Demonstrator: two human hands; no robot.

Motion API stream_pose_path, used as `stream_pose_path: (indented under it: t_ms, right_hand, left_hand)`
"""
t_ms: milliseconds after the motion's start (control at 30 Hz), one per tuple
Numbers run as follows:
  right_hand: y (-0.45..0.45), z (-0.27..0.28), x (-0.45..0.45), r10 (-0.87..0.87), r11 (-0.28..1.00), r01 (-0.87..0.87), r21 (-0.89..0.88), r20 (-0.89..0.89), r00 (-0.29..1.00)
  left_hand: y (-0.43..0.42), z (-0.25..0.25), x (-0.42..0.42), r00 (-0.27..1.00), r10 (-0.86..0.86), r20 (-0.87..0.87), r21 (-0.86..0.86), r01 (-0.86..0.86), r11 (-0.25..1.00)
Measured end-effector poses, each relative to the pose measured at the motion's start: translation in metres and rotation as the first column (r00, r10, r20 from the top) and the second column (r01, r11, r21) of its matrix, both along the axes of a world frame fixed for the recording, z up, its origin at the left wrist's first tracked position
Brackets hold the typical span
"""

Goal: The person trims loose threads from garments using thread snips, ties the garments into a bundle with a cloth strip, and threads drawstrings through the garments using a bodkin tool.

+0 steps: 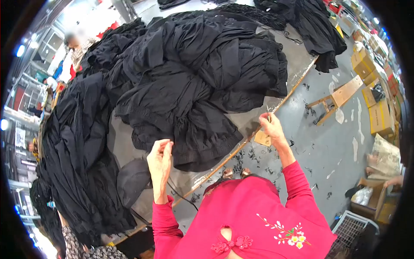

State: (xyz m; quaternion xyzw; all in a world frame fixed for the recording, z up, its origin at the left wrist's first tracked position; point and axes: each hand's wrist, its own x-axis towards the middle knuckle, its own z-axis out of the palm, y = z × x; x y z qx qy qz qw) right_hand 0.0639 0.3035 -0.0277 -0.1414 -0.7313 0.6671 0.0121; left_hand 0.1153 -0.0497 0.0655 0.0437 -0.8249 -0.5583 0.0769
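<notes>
Gripping a thin object [269,115], right hand [273,128] part-hides it.

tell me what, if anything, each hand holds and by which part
The right hand grips a slim pointed tool behind its protruding tip; whether the left hand holds anything cannot be told.

Garment workshop: heaped clothes [185,86], cartons [380,117]

Single head-worn view, wide, round-edged; faces forward and steeply down, close over table [246,118].
</notes>
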Motion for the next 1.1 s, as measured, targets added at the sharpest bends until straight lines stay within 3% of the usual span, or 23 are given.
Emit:
stream_pose_path:
  t_ms: [33, 67, 133, 200, 233, 267, 300, 333, 367, 467, 500, 567, 767, 867, 1000, 1100]
  right_hand:
    - [0.007, 0.0, -0.002, -0.024, 1.0, 0.024, -0.006, -0.007, 1.0]
    - [0.014, 0.001, -0.005, -0.07, 0.995, 0.071, -0.068, 0.019, 0.997]
    - [0.024, 0.001, -0.009, -0.172, 0.98, 0.176, -0.094, 0.052, 0.984]
    - [0.037, -0.009, -0.015, -0.181, 0.97, 0.177, -0.164, -0.009, 0.983]
    - [0.043, -0.003, -0.017, -0.143, 0.984, 0.147, -0.103, 0.037, 0.989]
    - [0.046, -0.001, -0.024, -0.159, 0.972, 0.162, -0.172, 0.033, 0.987]
    - [0.05, 0.0, -0.031, -0.169, 0.956, 0.172, -0.24, 0.033, 0.985]
    - [0.055, 0.017, -0.029, -0.089, 0.988, 0.079, -0.131, -0.075, 0.993]
    - [0.07, 0.008, -0.036, -0.061, 0.994, 0.054, -0.096, -0.068, 0.996]
    - [0.119, -0.043, -0.083, -0.069, 0.963, 0.012, -0.268, -0.203, 0.977]
    - [0.121, -0.028, -0.077, -0.064, 0.962, 0.008, -0.273, -0.198, 0.978]
    - [0.129, 0.027, -0.068, -0.214, 0.972, 0.215, -0.098, 0.029, 0.976]
    - [0.186, 0.024, -0.1, -0.226, 0.971, 0.228, 0.071, -0.037, 0.973]
    - [0.209, 0.01, -0.102, -0.188, 0.979, 0.187, -0.076, -0.008, 0.982]
    - [0.228, 0.016, -0.106, -0.235, 0.969, 0.235, -0.077, 0.009, 0.972]
    - [0.246, 0.016, -0.107, -0.229, 0.973, 0.227, -0.034, -0.09, 0.969]
  left_hand:
    - [0.001, 0.001, -0.013, 0.997, 0.013, -0.076, -0.008, -0.013, 1.0]
    - [0.01, 0.02, -0.023, 0.993, -0.047, -0.104, 0.163, 0.063, 0.985]
    - [0.042, 0.076, -0.039, 0.931, -0.296, -0.213, 0.478, 0.363, 0.799]
    - [0.083, 0.127, -0.047, 0.787, -0.506, -0.352, 0.537, 0.613, 0.58]
    - [0.1, 0.151, -0.054, 0.595, -0.652, -0.47, 0.506, 0.787, 0.354]
    - [0.119, 0.176, -0.063, 0.437, -0.703, -0.561, 0.476, 0.865, 0.158]
    - [0.125, 0.176, -0.08, 0.33, -0.767, -0.55, 0.397, 0.912, 0.108]
    - [0.129, 0.173, -0.092, 0.228, -0.82, -0.525, 0.318, 0.946, 0.06]
    - [0.137, 0.169, -0.096, 0.254, -0.795, -0.55, 0.329, 0.941, 0.073]
    - [0.165, 0.184, -0.153, 0.189, -0.751, -0.633, 0.263, 0.965, 0.022]
    - [0.161, 0.178, -0.135, 0.182, -0.749, -0.637, 0.264, 0.965, 0.011]
    - [0.197, 0.184, -0.148, 0.158, -0.734, -0.661, 0.242, 0.97, -0.009]
    - [0.243, 0.203, -0.19, 0.131, -0.696, -0.706, 0.226, 0.973, -0.045]
    - [0.252, 0.225, -0.208, 0.096, -0.743, -0.662, 0.23, 0.97, -0.08]
    - [0.311, 0.256, -0.186, 0.008, -0.761, -0.649, 0.167, 0.977, -0.132]
    - [0.337, 0.249, -0.148, -0.034, -0.772, -0.635, 0.18, 0.965, -0.191]
